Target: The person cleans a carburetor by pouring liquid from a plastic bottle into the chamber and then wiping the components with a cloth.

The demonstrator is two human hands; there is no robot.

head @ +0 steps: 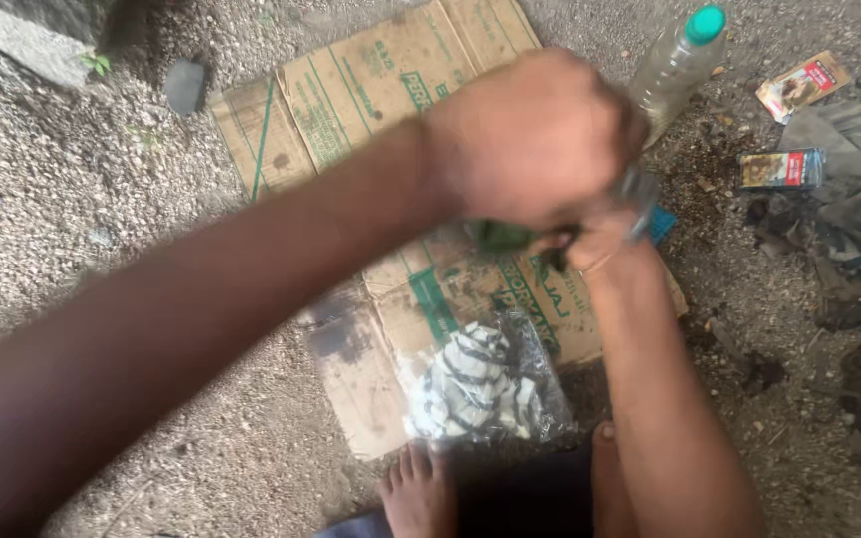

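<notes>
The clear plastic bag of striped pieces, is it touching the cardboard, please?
Touching: the head view shows the plastic bag lying flat on the cardboard, with no gap visible.

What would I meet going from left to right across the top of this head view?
Dark flat stone → flattened cardboard box → left hand → clear plastic bottle with green cap → small printed packet.

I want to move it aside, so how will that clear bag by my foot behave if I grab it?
The bag looks like thin, crinkled plastic, so probably floppy and a bit slippery. The striped pieces inside seem loose and may shift and sag. It lies flat on the cardboard, so rolling is unlikely.
</notes>
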